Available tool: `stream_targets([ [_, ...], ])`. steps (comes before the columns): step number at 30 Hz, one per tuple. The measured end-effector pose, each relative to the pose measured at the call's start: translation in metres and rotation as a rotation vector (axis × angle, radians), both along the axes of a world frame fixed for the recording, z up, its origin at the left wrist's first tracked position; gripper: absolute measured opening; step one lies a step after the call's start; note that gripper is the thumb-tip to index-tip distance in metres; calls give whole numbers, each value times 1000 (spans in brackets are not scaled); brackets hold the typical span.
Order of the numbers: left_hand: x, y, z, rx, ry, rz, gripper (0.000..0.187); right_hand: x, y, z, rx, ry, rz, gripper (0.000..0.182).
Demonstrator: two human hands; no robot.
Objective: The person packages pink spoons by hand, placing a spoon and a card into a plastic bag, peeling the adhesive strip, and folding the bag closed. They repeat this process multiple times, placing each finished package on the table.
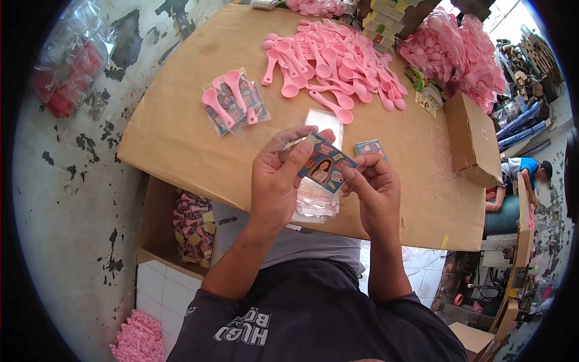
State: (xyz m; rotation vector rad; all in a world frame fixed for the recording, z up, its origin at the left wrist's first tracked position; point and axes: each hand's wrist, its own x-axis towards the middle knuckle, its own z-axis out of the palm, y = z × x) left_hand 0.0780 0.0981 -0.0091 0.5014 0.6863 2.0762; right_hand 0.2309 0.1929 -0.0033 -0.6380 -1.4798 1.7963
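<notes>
1. The left hand [274, 172] grips the upper-left end of a blue printed card [324, 168], its thumb on the face; something clear shows between its fingers, too indistinct to name.
2. The right hand [377, 187] pinches the card's opposite end between thumb and fingers, so the card is tilted between both hands, above the tabletop [422, 181].
3. Beneath the hands lies a stack of clear plastic bags [316, 208], reaching the near edge.
4. Just beyond the right hand sits a small stack of similar cards [369, 146], partly hidden by the fingers.
5. To the left, clear packets of printed cards [259, 108] lie overlapping, with pink measuring spoons [218, 110] on them.
6. A large heap of pink spoons [338, 60] spreads across the far side; a cardboard box [473, 142] stands at the right edge.
7. Below the left edge, an open carton [158, 220] holds many packed spoons [193, 223].
8. Farther right, another person [528, 169] in a blue-and-white top leans forward.
</notes>
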Motion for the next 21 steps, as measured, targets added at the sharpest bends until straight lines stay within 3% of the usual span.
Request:
stream_targets([
  [21,3,0,-14,-41,-7,118,31,-14,-8,-2,-84,57,-18,18],
])
